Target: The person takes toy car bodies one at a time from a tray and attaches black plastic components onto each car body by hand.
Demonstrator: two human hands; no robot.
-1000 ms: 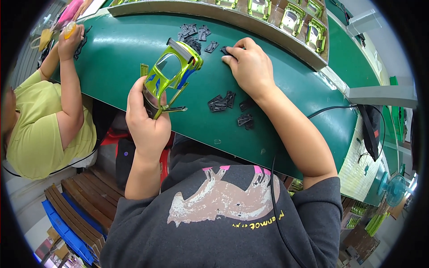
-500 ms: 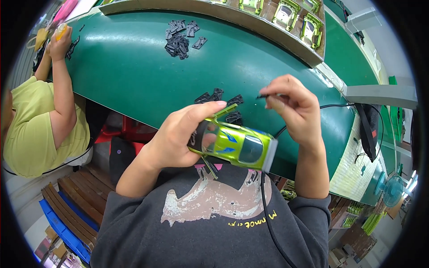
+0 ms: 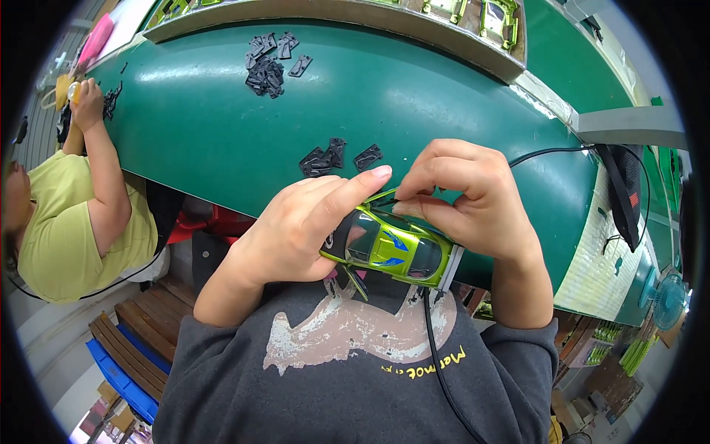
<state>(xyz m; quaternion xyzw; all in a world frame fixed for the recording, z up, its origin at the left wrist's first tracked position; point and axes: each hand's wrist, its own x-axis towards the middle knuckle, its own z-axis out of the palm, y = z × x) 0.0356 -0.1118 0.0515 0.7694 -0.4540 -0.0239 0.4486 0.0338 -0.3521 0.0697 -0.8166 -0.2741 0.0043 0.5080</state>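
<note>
A bright green toy car [image 3: 399, 253] with blue marks on its roof is held by its dark front end in my left hand [image 3: 299, 222]. Its two doors stand swung out from the body. My right hand [image 3: 466, 194] pinches a small black part [image 3: 384, 201] against the inner side of the far door. The fingertips hide most of that part. Just beyond the car, several flat black plastic pieces [image 3: 336, 153] lie on the green table [image 3: 200, 126], one of them a little apart to the right.
A larger heap of black pieces [image 3: 265, 74] lies farther back. Along the far edge stands a cardboard tray [image 3: 333, 26] of green car bodies. A co-worker in a yellow-green shirt [image 3: 59, 222] sits at the left. A black cable [image 3: 435, 348] runs over my front.
My right hand has come left and down, bringing the small black part from the air to the car's far door. My left hand still holds the car.
</note>
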